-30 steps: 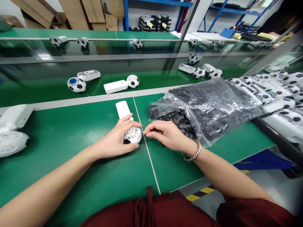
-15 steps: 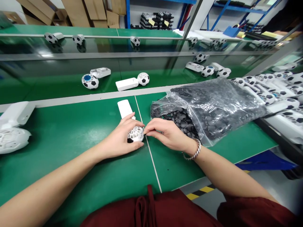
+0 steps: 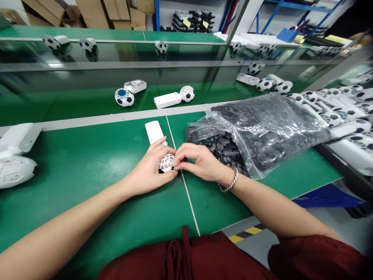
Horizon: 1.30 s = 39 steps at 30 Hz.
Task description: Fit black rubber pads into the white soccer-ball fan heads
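On the green bench, a white football-shaped housing (image 3: 166, 162) with a lattice top is held from the left by my left hand (image 3: 147, 169), thumb in front and fingers behind. Its flat white handle (image 3: 154, 131) points away from me. The thumb and fingers of my right hand (image 3: 201, 161) are pinched against the ball's right side. They hold a small black piece, mostly hidden by the fingertips. Just beyond my right hand lies a clear plastic bag (image 3: 271, 132), its mouth open toward me, with many loose black pieces (image 3: 223, 147) inside.
Another white housing (image 3: 17, 155) lies at the left. Behind the bench, a green belt (image 3: 96, 97) carries ball-shaped units (image 3: 124, 97); a farther lane holds more. Many white units (image 3: 349, 128) are piled at the right. Cardboard boxes (image 3: 93, 13) and blue shelving stand at the back.
My right hand has shifted slightly left and closer against the ball, hiding more of the black piece. Units on the near belt have moved right; those on the farther lane have moved left.
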Each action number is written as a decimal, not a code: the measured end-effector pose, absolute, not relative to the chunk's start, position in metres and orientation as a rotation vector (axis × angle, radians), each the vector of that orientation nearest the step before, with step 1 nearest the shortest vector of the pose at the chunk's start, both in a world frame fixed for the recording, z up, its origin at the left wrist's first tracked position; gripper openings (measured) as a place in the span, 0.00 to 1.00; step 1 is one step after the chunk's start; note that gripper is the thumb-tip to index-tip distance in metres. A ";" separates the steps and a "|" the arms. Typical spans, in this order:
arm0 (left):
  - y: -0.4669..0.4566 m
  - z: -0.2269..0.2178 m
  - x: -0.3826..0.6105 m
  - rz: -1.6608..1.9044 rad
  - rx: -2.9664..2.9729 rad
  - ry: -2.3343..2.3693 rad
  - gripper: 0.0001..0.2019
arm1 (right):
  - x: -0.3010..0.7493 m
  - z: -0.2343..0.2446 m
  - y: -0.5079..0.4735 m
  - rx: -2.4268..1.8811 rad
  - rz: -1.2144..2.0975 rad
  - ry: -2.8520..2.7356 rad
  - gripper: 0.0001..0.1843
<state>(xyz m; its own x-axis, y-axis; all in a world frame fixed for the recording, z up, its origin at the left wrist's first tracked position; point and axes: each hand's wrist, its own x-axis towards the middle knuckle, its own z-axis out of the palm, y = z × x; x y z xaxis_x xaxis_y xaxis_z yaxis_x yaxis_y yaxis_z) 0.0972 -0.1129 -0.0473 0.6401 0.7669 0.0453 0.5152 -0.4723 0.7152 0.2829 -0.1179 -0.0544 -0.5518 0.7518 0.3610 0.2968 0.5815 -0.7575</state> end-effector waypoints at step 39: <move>-0.101 -0.037 0.077 0.355 2.096 1.043 0.20 | 0.294 -0.059 -0.113 -1.212 0.372 -2.202 0.09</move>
